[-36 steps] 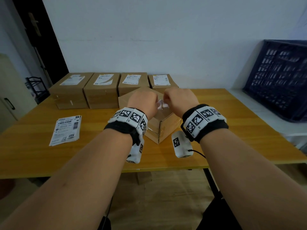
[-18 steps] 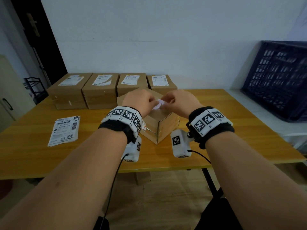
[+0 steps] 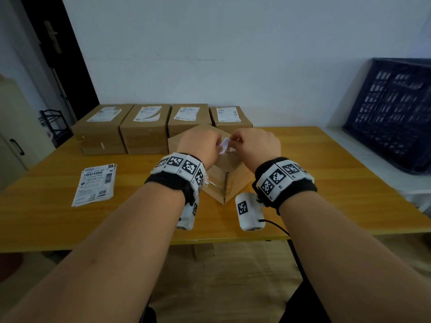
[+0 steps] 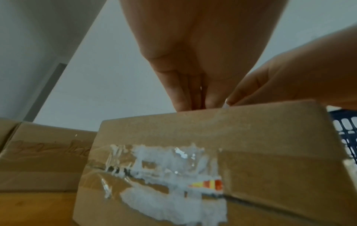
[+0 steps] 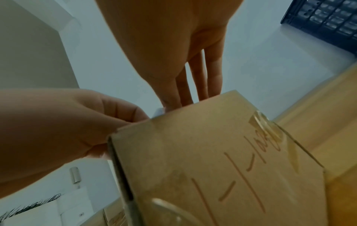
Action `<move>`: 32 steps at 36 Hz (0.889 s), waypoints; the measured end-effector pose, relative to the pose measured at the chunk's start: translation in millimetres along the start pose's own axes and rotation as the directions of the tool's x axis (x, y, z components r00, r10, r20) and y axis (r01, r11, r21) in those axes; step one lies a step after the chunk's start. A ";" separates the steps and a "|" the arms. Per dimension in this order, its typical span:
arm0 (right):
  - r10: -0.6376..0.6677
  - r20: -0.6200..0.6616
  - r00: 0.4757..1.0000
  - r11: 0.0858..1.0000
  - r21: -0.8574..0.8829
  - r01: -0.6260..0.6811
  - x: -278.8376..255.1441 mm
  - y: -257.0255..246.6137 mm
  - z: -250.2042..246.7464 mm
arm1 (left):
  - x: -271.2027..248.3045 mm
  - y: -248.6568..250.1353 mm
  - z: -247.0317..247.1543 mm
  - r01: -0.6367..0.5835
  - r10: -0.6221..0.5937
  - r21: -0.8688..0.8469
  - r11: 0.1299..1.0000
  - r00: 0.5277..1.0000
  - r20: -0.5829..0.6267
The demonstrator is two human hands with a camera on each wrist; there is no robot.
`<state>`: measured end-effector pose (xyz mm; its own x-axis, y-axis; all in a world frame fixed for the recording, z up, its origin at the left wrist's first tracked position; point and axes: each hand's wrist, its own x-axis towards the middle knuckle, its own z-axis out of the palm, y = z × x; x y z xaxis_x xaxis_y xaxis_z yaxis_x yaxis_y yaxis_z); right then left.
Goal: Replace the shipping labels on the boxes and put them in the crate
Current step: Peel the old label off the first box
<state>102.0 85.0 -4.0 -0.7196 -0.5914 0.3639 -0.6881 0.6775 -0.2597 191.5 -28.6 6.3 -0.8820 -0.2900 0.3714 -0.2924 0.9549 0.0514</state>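
Both hands are meeting over the top of one cardboard box point(image 3: 229, 180), which is sitting turned corner-on near the middle of the front edge of the wooden table point(image 3: 326, 183). Between them a small white scrap of label point(image 3: 224, 145) is standing up from the box top. The left hand point(image 3: 200, 145) is pinching it with fingers curled, and the right hand point(image 3: 255, 144) is pinching it from the other side. In the left wrist view the near side of the box is showing torn white label residue point(image 4: 173, 175) under clear tape, with a red and yellow fragment beside it. In the right wrist view another side is carrying handwritten marks point(image 5: 241, 172).

Four more boxes point(image 3: 144, 127) are lining the back edge of the table in a touching row just behind the held box, each wearing a white label on its top. Toward the left edge a small stack of fresh shipping labels point(image 3: 95, 185) is lying flat, well apart from the box. Off the right edge, the dark blue crate point(image 3: 394, 113) is leaning tilted against the wall on a white surface.
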 end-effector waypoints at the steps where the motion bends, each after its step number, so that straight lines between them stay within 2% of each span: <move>1: 0.004 -0.002 1.000 1.000 0.005 -0.004 1.0 -0.5 0.1 | 1.0 0.3 -0.3 0.000 0.000 0.012 1.000 1.000 0.006; 6: 0.027 -0.003 1.000 0.999 0.031 -0.027 6.8 -2.1 -1.2 | 8.8 -1.2 -0.1 0.014 -0.014 0.011 1.000 1.000 0.007; 12: 0.039 0.018 0.999 0.998 0.056 -0.040 18.4 -4.7 -5.5 | 18.0 -7.7 -0.8 0.077 -0.076 -0.095 0.992 0.997 0.023; 15: 0.041 0.037 0.998 0.998 0.053 -0.043 21.3 -5.9 -8.3 | 16.5 -12.5 -0.1 0.091 -0.086 -0.217 0.972 0.996 0.034; 18: 0.052 0.053 0.997 0.997 0.062 -0.055 21.3 -6.9 -10.8 | 15.2 -21.2 -0.4 0.131 -0.112 -0.407 0.904 0.991 0.072; 20: 0.061 0.077 0.995 0.995 0.074 -0.067 20.1 -7.8 -13.1 | 12.8 -26.8 -2.1 0.139 -0.115 -0.464 0.875 0.990 0.080; 27: 0.054 0.136 0.989 0.978 0.194 -0.081 13.3 -13.7 -15.9 | 1.1 -38.8 -7.3 0.163 -0.123 -0.250 0.954 0.978 0.170; 32: -0.051 0.176 0.983 0.946 0.324 -0.009 14.6 -25.4 -14.8 | -2.2 -30.9 -9.9 0.143 -0.121 -0.174 0.974 0.984 0.128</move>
<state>110.3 65.6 21.1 -0.6884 -0.6931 0.2138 -0.6749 0.5041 -0.5390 206.2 -56.9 13.0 -0.8801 -0.4094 0.2402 -0.3464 0.9000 0.2647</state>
